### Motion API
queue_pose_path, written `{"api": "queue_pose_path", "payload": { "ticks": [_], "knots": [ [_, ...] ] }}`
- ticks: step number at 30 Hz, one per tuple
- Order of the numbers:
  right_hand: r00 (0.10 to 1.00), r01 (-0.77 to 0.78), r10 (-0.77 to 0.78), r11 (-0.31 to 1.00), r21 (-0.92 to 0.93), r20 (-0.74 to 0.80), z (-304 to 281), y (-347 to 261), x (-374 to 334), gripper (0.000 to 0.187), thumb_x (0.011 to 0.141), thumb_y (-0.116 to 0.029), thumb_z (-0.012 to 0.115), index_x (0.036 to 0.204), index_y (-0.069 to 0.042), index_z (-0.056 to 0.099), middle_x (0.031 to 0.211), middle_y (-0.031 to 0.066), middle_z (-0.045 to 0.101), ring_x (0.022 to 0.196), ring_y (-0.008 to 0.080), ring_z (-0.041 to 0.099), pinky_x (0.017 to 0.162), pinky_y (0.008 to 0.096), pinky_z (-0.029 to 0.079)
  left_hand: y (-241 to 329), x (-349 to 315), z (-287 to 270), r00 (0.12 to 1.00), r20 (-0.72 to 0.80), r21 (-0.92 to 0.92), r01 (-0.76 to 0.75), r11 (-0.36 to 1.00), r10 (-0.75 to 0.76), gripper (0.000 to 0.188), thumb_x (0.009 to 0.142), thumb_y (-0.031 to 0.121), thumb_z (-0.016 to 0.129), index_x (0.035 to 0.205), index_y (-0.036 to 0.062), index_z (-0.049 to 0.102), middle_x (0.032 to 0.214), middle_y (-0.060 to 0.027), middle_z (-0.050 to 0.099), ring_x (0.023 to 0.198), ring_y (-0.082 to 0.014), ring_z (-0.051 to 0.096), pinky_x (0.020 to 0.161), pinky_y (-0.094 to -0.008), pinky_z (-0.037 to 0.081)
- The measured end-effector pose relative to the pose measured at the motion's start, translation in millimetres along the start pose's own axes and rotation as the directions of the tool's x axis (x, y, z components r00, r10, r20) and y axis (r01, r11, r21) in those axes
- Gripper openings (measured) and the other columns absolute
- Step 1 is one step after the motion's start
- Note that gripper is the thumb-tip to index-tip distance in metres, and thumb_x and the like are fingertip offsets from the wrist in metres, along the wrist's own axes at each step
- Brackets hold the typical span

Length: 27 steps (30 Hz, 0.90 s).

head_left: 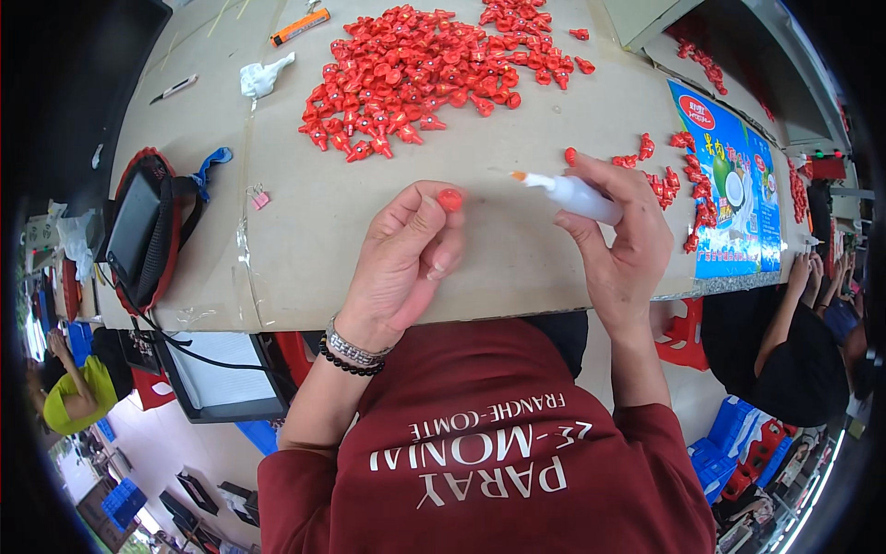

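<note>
Pinching a small red piece [450, 200] between thumb and fingertips of the left hand [403, 254], on the near side of the big red pile [415, 74]. Got a white squeeze bottle [589, 199] gripped in the right hand [635, 235], nearer and right of that pile. Can't tell about fingertip contact with another red bit [569, 157] up there. Probably light, stiffish, kinda slick, so best pinched by the rim. Glossy, plastic-looking, rounded with pointy ends across the pile; cloudy bottle likely soft-walled, tapering to an orange nozzle [533, 178].
</note>
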State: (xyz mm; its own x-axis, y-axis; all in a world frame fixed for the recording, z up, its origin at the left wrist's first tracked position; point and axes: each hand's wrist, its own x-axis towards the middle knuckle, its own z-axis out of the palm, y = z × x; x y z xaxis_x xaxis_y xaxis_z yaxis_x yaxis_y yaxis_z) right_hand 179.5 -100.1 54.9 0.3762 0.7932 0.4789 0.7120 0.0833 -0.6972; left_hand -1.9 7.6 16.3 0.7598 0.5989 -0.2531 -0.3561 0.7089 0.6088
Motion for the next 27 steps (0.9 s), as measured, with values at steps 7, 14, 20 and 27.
{"api": "queue_pose_path", "payload": {
  "ticks": [7, 14, 20, 27],
  "knots": [
    [0.968, 0.235, -0.242, 0.966, -0.106, -0.058, 5.6, -1.7, -2.7, 0.036, 0.065, 0.005, 0.078, 0.098, 0.002, 0.066, 0.098, 0.0159, 0.067, 0.09, 0.0273, 0.065, 0.078, 0.0349, 0.053, -7.6, 1.1, -9.3, 0.999, 0.04, -0.035, 0.003, 0.999, -0.002, 0.026, 0.099, 0.03, 0.048, 0.1, 0.0058, 0.056, 0.082, -0.0013, 0.055, 0.056, -0.0086, 0.044, 0.051, -0.0219, 0.034],
    [0.912, 0.389, -0.404, 0.906, -0.168, -0.067, 13.2, -4.6, 4.2, 0.032, 0.059, 0.008, 0.068, 0.091, 0.004, 0.067, 0.092, 0.0146, 0.066, 0.08, 0.0288, 0.064, 0.07, 0.0373, 0.053, -8.9, -0.7, -7.8, 1.0, -0.013, -0.084, 0.019, 0.996, -0.02, 0.024, 0.099, 0.03, 0.048, 0.1, 0.007, 0.054, 0.085, -0.0037, 0.057, 0.056, -0.012, 0.046, 0.052, -0.0243, 0.036],
    [0.879, 0.455, -0.473, 0.87, -0.189, -0.059, 17.4, -1.9, 6.0, 0.033, 0.058, 0.004, 0.067, 0.09, 0.004, 0.068, 0.092, 0.0148, 0.066, 0.077, 0.0297, 0.063, 0.064, 0.0351, 0.053, -9.5, -1.3, -9.7, 1.0, 0.005, -0.062, 0.027, 0.998, -0.027, 0.024, 0.099, 0.03, 0.048, 0.1, 0.007, 0.055, 0.084, -0.0034, 0.057, 0.056, -0.0122, 0.047, 0.052, -0.0244, 0.035],
    [0.927, 0.368, -0.375, 0.916, -0.162, -0.009, 14.5, -10.4, 2.4, 0.031, 0.064, 0.01, 0.072, 0.094, 0.002, 0.068, 0.093, 0.0146, 0.068, 0.086, 0.028, 0.064, 0.075, 0.0351, 0.052, -9.4, -1.2, -10.1, 1.0, 0.007, -0.042, 0.026, 0.999, -0.026, 0.027, 0.1, 0.032, 0.047, 0.099, 0.007, 0.055, 0.084, -0.0028, 0.058, 0.057, -0.012, 0.047, 0.052, -0.0245, 0.035]
  ]
}}
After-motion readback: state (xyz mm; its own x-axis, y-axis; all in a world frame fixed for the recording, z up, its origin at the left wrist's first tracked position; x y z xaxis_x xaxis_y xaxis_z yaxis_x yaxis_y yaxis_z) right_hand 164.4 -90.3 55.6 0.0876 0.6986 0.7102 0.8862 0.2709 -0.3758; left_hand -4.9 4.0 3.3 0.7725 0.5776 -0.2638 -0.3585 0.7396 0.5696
